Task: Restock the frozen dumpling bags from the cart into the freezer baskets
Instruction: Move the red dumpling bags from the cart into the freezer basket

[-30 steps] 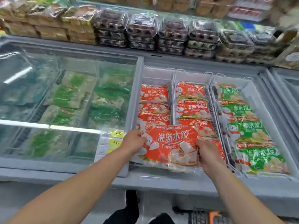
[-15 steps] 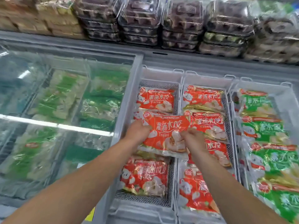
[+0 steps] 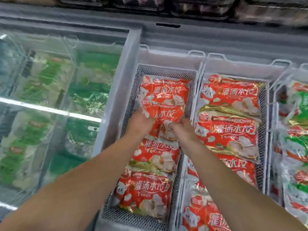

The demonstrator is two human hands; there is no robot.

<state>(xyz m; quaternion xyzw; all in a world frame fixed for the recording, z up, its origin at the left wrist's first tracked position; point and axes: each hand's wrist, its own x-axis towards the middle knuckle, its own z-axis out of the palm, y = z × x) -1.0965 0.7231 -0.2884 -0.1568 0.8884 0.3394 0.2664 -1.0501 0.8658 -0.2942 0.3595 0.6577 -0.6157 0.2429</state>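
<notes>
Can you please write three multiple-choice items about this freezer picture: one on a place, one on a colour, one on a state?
1. Where do both hands hold the bag?
A. over the leftmost open basket
B. over the closed glass lid
C. on the top shelf

2. Which colour has this bag?
A. blue
B. red
C. black

3. How is the left freezer section?
A. covered by glass
B. open
C. without lid

Key: 1 A, the left hand and right hand grip the bag above the basket; 2 B, red print; 3 A, the glass lid reflects light.
</notes>
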